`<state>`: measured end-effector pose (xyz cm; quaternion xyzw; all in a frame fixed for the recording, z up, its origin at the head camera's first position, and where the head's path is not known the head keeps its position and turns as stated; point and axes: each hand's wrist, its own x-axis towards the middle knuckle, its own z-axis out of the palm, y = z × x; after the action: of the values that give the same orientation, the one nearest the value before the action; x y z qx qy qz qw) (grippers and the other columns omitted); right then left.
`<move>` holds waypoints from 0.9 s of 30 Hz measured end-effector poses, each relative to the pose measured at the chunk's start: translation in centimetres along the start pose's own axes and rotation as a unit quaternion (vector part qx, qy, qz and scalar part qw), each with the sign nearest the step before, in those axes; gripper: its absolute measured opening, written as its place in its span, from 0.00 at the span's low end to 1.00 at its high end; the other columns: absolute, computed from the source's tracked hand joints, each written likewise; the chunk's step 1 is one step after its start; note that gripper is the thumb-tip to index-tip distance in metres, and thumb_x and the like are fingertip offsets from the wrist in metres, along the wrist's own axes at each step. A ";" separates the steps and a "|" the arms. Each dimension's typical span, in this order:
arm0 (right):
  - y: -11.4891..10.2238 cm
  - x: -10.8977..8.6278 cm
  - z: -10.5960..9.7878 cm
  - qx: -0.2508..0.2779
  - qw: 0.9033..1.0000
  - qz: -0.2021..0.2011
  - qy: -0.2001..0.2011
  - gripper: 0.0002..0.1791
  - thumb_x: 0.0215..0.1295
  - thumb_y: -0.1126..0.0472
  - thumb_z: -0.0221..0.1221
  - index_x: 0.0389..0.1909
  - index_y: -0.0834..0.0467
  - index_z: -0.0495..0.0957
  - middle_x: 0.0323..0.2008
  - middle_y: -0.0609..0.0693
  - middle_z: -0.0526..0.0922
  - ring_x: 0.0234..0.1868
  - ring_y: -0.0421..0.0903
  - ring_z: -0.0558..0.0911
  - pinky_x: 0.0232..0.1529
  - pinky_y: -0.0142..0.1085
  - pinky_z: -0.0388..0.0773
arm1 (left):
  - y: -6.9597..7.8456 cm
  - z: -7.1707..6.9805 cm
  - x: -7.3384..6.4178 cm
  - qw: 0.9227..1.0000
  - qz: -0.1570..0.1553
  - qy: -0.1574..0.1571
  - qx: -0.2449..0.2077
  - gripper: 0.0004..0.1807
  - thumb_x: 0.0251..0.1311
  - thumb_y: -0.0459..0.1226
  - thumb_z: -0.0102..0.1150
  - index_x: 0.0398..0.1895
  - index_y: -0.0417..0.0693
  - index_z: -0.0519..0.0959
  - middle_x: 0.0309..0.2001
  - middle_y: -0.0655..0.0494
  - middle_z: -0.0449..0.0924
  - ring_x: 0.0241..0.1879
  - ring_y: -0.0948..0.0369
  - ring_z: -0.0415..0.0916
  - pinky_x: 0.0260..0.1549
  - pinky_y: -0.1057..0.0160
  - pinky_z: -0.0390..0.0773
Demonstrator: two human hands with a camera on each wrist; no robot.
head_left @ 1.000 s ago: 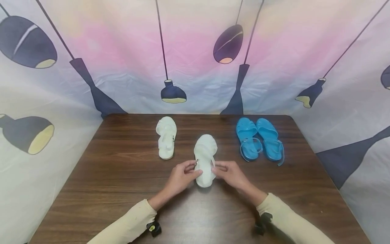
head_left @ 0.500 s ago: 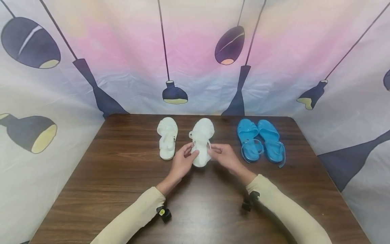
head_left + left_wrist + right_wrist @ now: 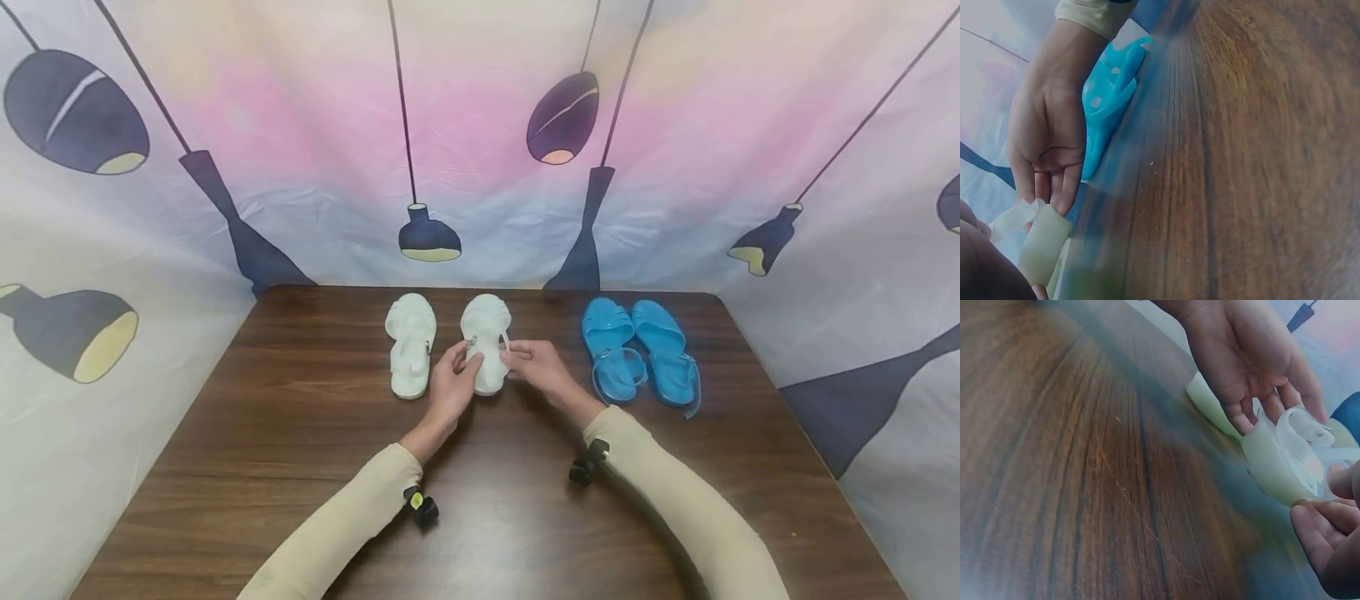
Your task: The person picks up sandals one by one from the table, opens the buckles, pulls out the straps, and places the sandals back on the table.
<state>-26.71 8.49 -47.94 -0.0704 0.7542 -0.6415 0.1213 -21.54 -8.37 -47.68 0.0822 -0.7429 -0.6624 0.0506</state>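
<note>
A white sandal (image 3: 486,318) is between my two hands near the back of the table, toe pointing away. My left hand (image 3: 452,385) grips its left side by the heel, thumb over the inner edge and fingers near the small metal buckle. On the other side my right hand (image 3: 542,368) pinches the sandal's edge by the loose strap. The right wrist view shows the heel (image 3: 1269,465) held from both sides. A second white sandal (image 3: 410,350) lies just left of my left hand, toe also facing the back.
Two blue sandals (image 3: 617,350) lie side by side at the back right of the brown wooden table (image 3: 300,467), straps loose. Behind the table's far edge hangs a cloth backdrop (image 3: 322,150) printed with lamps.
Both hands have carried the white sandal away from me and slightly left, from mid-table to beside the other white sandal. The blue pair has stayed in place.
</note>
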 end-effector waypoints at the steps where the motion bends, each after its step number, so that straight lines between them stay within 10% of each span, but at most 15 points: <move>1: 0.2 0.2 0.1 0.000 1.000 0.003 0.000 0.20 0.71 0.65 0.63 0.58 0.71 0.79 0.57 0.64 0.83 0.53 0.52 0.86 0.48 0.42 0.85 | -0.1 0.0 0.0 1.000 -0.001 0.002 -0.005 0.27 0.73 0.41 0.57 0.71 0.39 0.70 0.69 0.42 0.73 0.66 0.50 0.72 0.65 0.52 0.72; 18: 0.9 2.2 1.5 0.015 1.000 0.018 0.006 0.19 0.70 0.64 0.63 0.57 0.70 0.80 0.55 0.63 0.84 0.46 0.46 0.86 0.44 0.37 0.86 | -0.2 0.1 0.5 0.996 -0.042 0.007 -0.075 0.32 0.75 0.39 0.53 0.76 0.35 0.59 0.75 0.37 0.62 0.74 0.48 0.62 0.72 0.52 0.64; 27: 0.9 2.6 2.7 0.048 0.999 0.024 0.000 0.19 0.71 0.66 0.62 0.57 0.73 0.79 0.54 0.66 0.84 0.40 0.44 0.86 0.44 0.37 0.86 | 2.2 0.5 -2.3 0.998 -0.026 0.017 0.046 0.45 0.66 0.44 0.61 0.80 0.39 0.51 0.79 0.36 0.47 0.78 0.40 0.45 0.74 0.40 0.51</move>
<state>-28.47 5.38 -49.46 -0.0461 0.7241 -0.6739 0.1395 -19.52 -7.25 -45.45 0.1151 -0.7695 -0.6268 0.0416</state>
